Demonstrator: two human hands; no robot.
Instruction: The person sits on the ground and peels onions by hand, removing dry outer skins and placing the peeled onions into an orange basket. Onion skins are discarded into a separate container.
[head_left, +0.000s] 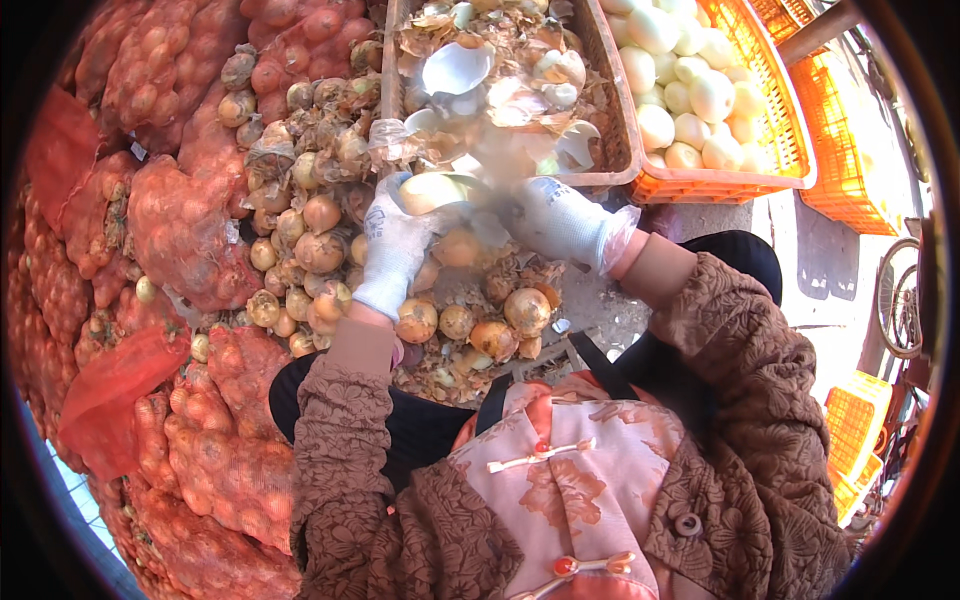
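Note:
My left hand (397, 240), in a white knit work glove, is shut on a pale, partly peeled onion (435, 193) near the front edge of a plastic crate of peelings (624, 142). To its right is my right hand (559, 225), gloved the same way, its fingers curled and turned toward the onion. A blur covers those fingertips, so what they hold cannot be told. Loose pieces of skin hang between the hands. Below and to the left lies a pile of unpeeled onions (320, 252) with dry brown skins.
Red mesh sacks of onions (187, 225) fill the left side. An orange crate (720, 187) of peeled white onions (711, 96) stands at the upper right, with another orange crate (844, 150) beyond it. A bicycle wheel (898, 298) shows at the far right.

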